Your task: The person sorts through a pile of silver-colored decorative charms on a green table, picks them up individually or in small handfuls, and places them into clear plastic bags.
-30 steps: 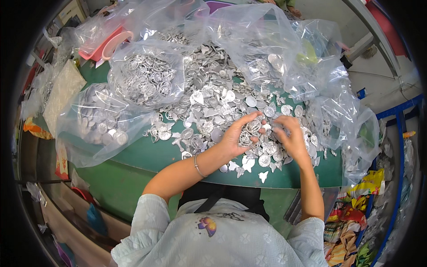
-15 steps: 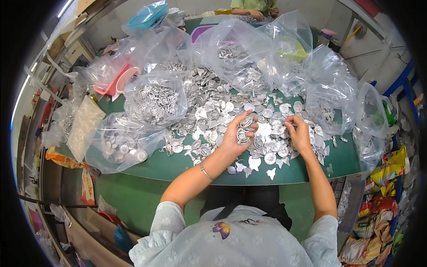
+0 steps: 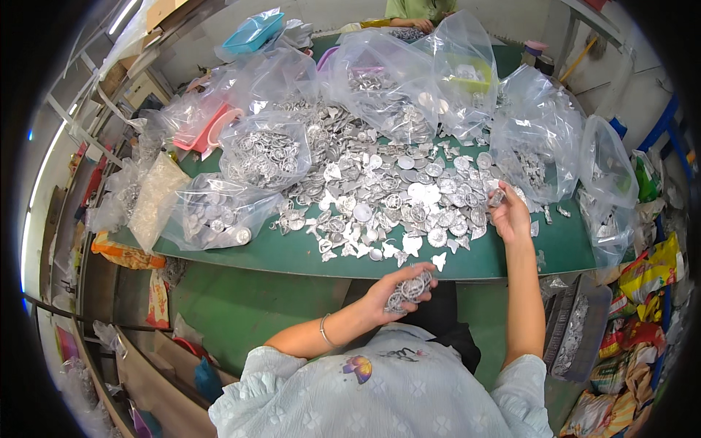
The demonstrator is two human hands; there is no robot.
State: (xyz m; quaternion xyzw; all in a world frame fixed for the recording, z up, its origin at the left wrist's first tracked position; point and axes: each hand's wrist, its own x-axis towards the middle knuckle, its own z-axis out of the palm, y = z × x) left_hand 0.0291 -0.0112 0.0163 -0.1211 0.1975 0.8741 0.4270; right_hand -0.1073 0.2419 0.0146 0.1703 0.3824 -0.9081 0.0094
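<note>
A big loose pile of small silver metal pieces (image 3: 398, 193) covers the middle of a green table (image 3: 292, 252). My left hand (image 3: 400, 290) is drawn back below the table's near edge, close to my chest, cupped around a handful of the silver pieces. My right hand (image 3: 507, 212) rests at the right edge of the pile and pinches one silver piece between its fingertips. A thin bracelet sits on my left wrist.
Clear plastic bags of silver pieces (image 3: 266, 153) ring the pile at left, back (image 3: 398, 80) and right (image 3: 540, 150). Pink trays (image 3: 201, 128) and a turquoise tray (image 3: 252, 33) lie at the back left. A grey bin (image 3: 577, 332) stands at lower right. Another person (image 3: 416, 11) sits across the table.
My left hand has left the pile and come down toward my body with a handful of pieces. My right hand has shifted right along the pile's edge.
</note>
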